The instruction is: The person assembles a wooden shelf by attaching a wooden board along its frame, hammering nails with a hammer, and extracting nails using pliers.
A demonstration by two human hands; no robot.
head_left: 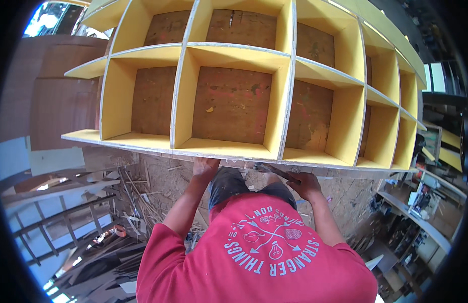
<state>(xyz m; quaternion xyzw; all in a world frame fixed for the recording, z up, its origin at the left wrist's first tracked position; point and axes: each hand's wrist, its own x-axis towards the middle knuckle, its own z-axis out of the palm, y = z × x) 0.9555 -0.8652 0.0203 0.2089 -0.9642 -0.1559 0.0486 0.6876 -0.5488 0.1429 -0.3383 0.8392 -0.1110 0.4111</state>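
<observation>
A large yellow grid of shelving [226, 146] with square compartments lies in front of me on a stained wooden surface [231, 106] that shows through its openings. My right hand [306, 186] is closed round the handle of a hammer [278, 172]. The hammer's head points left, just below the grid's near edge. At that same edge, farther left, my left hand [206, 165] reaches up against the underside of the near board. Its fingers are hidden there, so I cannot make out whether it holds anything.
Wood scraps [135, 194] litter the floor at the left. A dark slatted frame [67, 222] leans there, near brown panels [67, 96]. On the right stands a cluttered workbench [421, 217]. Yellow boards [448, 149] lie beyond it.
</observation>
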